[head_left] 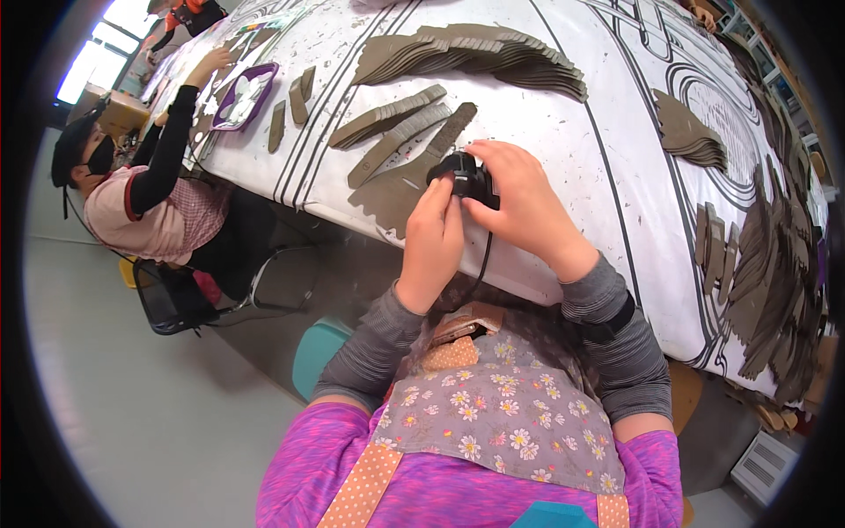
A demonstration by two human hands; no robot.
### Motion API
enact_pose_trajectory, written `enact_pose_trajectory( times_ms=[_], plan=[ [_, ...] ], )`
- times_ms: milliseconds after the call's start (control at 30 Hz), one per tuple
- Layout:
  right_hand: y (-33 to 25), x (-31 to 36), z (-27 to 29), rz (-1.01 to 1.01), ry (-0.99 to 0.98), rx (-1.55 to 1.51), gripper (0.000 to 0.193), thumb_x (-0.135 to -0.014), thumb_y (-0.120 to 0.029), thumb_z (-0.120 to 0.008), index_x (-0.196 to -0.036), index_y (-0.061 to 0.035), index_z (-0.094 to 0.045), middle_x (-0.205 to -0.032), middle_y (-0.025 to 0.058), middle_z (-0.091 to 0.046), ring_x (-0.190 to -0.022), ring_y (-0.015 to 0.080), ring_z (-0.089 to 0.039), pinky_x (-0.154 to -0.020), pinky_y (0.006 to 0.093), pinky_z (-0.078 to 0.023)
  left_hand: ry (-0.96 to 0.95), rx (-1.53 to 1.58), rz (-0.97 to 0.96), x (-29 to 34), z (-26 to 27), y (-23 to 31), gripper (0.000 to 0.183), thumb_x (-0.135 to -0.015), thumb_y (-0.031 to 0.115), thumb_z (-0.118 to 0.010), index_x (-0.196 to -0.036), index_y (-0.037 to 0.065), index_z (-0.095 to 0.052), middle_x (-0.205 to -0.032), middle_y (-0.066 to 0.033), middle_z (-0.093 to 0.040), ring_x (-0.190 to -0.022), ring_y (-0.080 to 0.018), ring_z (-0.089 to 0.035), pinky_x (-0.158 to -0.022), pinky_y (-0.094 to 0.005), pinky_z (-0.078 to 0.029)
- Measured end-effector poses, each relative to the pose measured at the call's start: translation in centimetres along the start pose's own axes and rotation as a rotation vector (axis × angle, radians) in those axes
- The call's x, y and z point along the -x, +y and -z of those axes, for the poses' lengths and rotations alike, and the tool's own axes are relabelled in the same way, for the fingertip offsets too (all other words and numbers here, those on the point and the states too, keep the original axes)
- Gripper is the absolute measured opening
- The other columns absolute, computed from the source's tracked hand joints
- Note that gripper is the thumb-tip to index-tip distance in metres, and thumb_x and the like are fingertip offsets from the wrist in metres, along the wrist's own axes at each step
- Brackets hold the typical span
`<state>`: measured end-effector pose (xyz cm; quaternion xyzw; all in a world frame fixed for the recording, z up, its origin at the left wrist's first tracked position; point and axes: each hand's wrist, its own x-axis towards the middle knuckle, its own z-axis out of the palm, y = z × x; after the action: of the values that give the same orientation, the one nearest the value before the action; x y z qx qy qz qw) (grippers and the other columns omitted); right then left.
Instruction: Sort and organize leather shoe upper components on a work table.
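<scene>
Near the table's front edge, a small black device with a cord (476, 180) is between my two hands. My left hand (435, 227) has its fingers together and pressed against the device's left side. On the other side, my right hand (519, 189) curls over its top and right, thumb below. Its exact kind cannot be made out. Just left of it lies a flat brown-grey cut piece (387, 198) with a wavy edge, partly hidden by my left hand. A narrow strip (453, 128) extends above that piece. Two stacks of strips (387, 114) lie beyond.
A long fanned stack of brown-grey pieces (475, 55) spans the far side. More fanned pieces (691, 132) and piles (775, 264) lie at right. A purple tray (245, 97) holds white pieces at left, near a seated co-worker (150, 185). The cord (484, 264) hangs toward my lap.
</scene>
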<state>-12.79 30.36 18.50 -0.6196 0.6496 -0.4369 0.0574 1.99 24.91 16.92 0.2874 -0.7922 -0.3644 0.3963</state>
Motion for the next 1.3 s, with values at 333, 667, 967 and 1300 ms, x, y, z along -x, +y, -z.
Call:
enact_pose_trajectory(
  times_ms=[333,667,967,1300],
  plan=[
    [-2.9,0.2,0.2,0.124,0.061,0.163,0.036,-0.065,-0.016,-0.073,-0.097,-0.0102,-0.057,-0.091,0.0031,-0.060,-0.097,0.0236,-0.058,-0.106,0.0558,-0.027,0.149,1.016,0.284,-1.5,-1.9,1.4,0.047,-0.094,-0.005,-0.040,-0.141,-0.003,-0.039,-0.142,-0.0170,-0.044,-0.129,-0.0230,-0.044,-0.108,-0.0334,-0.036],
    [-3.4,2.6,3.0,0.231,0.319,0.440,0.034,-0.064,-0.027,-0.078,-0.088,-0.0128,-0.059,-0.084,-0.0020,-0.061,-0.090,0.0180,-0.059,-0.106,0.0511,-0.027,-0.254,1.428,0.518,-4.0,-0.4,5.1,0.059,-0.104,0.040,-0.030,-0.150,0.005,-0.019,-0.155,-0.0166,-0.020,-0.144,-0.0306,-0.020,-0.117,-0.0427,-0.019],
    [-3.5,2.3,3.8,0.199,0.314,0.377,0.037,-0.059,-0.016,-0.074,-0.094,-0.0091,-0.064,-0.095,-0.0002,-0.061,-0.090,0.0203,-0.054,-0.078,0.0389,-0.041,0.234,0.378,-0.579,-8.6,-4.1,1.1,0.099,-0.090,0.034,-0.065,-0.152,0.023,0.011,-0.158,-0.0182,0.008,-0.145,-0.0392,-0.003,-0.114,-0.0559,-0.011],
    [-4.3,2.3,3.7,0.057,0.375,0.283,0.035,-0.066,-0.015,-0.073,-0.099,-0.0086,-0.066,-0.067,0.0039,-0.059,-0.059,0.0209,-0.059,-0.051,0.0338,-0.046,-0.174,1.237,0.320,-10.0,-3.5,7.7,0.061,-0.094,0.025,-0.061,-0.144,0.003,-0.032,-0.139,-0.0154,-0.043,-0.130,-0.0230,-0.040,-0.108,-0.0344,-0.030]
  ],
)
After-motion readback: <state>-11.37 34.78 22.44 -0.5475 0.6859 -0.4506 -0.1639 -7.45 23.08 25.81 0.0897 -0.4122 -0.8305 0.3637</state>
